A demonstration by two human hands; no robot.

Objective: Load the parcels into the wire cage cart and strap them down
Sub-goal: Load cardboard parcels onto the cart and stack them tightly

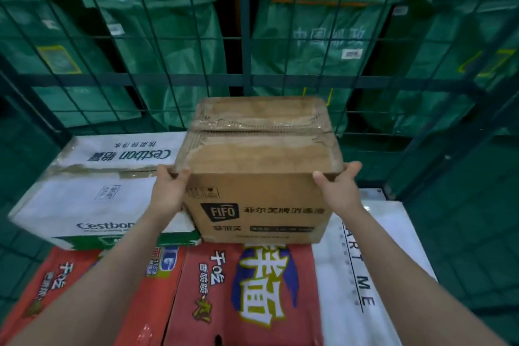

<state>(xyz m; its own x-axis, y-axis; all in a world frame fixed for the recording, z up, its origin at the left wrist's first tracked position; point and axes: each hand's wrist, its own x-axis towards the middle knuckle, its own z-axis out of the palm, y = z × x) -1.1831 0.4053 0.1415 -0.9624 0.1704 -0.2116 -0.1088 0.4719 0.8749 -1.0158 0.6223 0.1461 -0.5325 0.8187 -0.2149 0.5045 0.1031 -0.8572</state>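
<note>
In the wire cage cart point(244, 36), my left hand point(171, 188) and right hand point(341, 188) gripped the brown carton point(261, 177) by its near top corners; a white carton point(92, 194) lay left of it.

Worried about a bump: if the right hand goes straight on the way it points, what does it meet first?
The right hand holds the brown box at its near right corner, so the box comes first. Straight on past it, the wire back wall probably comes next; depth is unclear.
</note>
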